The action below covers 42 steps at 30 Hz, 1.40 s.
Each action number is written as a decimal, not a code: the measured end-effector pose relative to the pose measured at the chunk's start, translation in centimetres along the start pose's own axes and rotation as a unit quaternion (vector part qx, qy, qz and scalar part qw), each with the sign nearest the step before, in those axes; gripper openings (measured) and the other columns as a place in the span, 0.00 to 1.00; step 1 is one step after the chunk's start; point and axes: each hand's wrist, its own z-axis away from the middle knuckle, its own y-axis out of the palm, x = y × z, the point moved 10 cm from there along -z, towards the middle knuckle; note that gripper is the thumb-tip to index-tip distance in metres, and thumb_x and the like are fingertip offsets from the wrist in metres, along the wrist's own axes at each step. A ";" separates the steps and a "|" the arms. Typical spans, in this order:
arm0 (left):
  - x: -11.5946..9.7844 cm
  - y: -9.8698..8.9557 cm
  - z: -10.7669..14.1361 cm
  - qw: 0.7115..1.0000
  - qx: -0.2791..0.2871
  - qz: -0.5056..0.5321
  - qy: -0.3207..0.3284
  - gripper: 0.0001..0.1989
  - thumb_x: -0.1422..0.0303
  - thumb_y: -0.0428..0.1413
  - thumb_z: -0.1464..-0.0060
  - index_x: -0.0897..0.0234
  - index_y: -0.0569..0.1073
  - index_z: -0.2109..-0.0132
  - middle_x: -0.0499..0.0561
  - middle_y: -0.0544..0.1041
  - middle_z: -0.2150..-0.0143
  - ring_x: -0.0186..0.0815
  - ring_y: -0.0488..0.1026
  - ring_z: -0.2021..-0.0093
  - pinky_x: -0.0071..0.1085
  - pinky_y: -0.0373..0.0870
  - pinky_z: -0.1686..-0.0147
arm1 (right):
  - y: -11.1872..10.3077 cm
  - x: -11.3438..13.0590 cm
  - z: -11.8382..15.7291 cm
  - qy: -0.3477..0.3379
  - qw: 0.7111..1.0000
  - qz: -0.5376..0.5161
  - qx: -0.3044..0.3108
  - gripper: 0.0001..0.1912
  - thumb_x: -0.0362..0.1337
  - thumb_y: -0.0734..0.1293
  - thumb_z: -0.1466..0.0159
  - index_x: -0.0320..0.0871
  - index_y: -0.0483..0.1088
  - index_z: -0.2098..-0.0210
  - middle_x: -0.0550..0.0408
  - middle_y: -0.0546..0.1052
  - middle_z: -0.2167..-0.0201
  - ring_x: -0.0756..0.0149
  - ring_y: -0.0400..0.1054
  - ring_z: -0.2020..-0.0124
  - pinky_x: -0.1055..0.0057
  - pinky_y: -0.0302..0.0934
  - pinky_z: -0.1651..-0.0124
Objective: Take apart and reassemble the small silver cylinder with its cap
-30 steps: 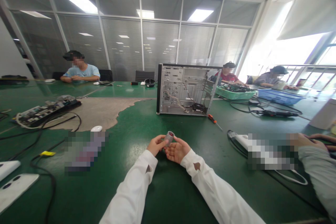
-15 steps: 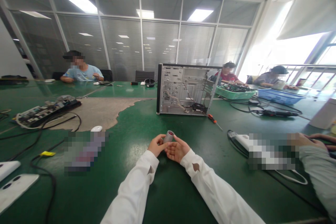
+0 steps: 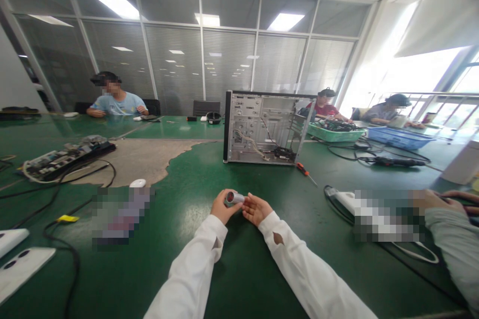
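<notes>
A short silver cylinder (image 3: 236, 198) with a dark reddish inside at its end lies sideways between my hands, held over the table. My left hand (image 3: 222, 207) is closed on it, thumb underneath and fingers around the end that faces left. My right hand (image 3: 257, 211) is beside the opposite end, palm turned inward and fingers loosely stretched out. Its fingertips are at the cylinder's right end; whether they press on it I cannot tell. Beyond my hands stands a computer case (image 3: 245, 157) with its side off, showing wires and metal bays.
An orange-handled screwdriver (image 3: 302, 169) lies by the case. Green (image 3: 337, 134) and blue baskets (image 3: 400, 138) stand at back right. On the left are cables, a circuit assembly (image 3: 69, 159) and white phones (image 3: 26, 266). A co-worker's sleeve (image 3: 451, 244) reaches in from the right; other people sit farther back.
The silver cylinder has tipped from nearly upright to lying sideways, its reddish end now turned left. My right hand has moved slightly right, toward the other end.
</notes>
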 end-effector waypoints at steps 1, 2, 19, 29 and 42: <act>0.0 0.0 0.0 1.000 0.001 0.008 -0.002 0.17 0.65 0.57 0.63 0.64 0.67 0.63 0.49 0.70 0.66 0.32 0.67 0.68 0.24 0.61 0.74 | -0.1 0.1 0.0 -0.006 1.000 -0.002 -0.003 0.08 0.36 0.63 0.47 0.36 0.66 0.74 0.56 0.70 0.81 0.74 0.66 0.79 0.77 0.62 0.76; 0.1 -0.1 0.0 1.000 0.000 0.015 -0.006 0.17 0.64 0.57 0.63 0.64 0.67 0.62 0.49 0.71 0.66 0.32 0.67 0.68 0.24 0.62 0.74 | -0.2 0.4 0.0 -0.016 1.000 -0.002 -0.005 0.07 0.35 0.63 0.47 0.36 0.66 0.73 0.56 0.71 0.80 0.74 0.66 0.79 0.77 0.62 0.76; -0.6 -0.9 0.1 0.999 -0.021 0.027 -0.040 0.16 0.69 0.59 0.67 0.66 0.68 0.66 0.49 0.73 0.69 0.34 0.68 0.68 0.30 0.64 0.67 | 0.2 2.7 -0.5 -0.164 0.984 0.050 0.052 0.16 0.28 0.71 0.61 0.41 0.69 0.71 0.57 0.73 0.72 0.65 0.69 0.71 0.73 0.61 0.74; -0.6 -0.6 0.1 1.000 -0.016 0.000 -0.015 0.14 0.71 0.58 0.67 0.65 0.67 0.66 0.48 0.71 0.69 0.33 0.67 0.67 0.28 0.63 0.69 | 0.6 4.3 0.4 -0.298 0.939 0.171 0.024 0.15 0.32 0.70 0.59 0.40 0.68 0.70 0.56 0.73 0.72 0.70 0.66 0.73 0.74 0.61 0.73; -0.6 -1.0 0.0 0.997 -0.037 -0.064 0.014 0.15 0.69 0.59 0.67 0.63 0.67 0.67 0.48 0.71 0.68 0.35 0.67 0.65 0.30 0.62 0.68 | 1.3 5.0 1.4 -0.315 0.933 0.174 0.028 0.16 0.31 0.70 0.61 0.41 0.67 0.70 0.55 0.72 0.70 0.67 0.66 0.68 0.73 0.61 0.70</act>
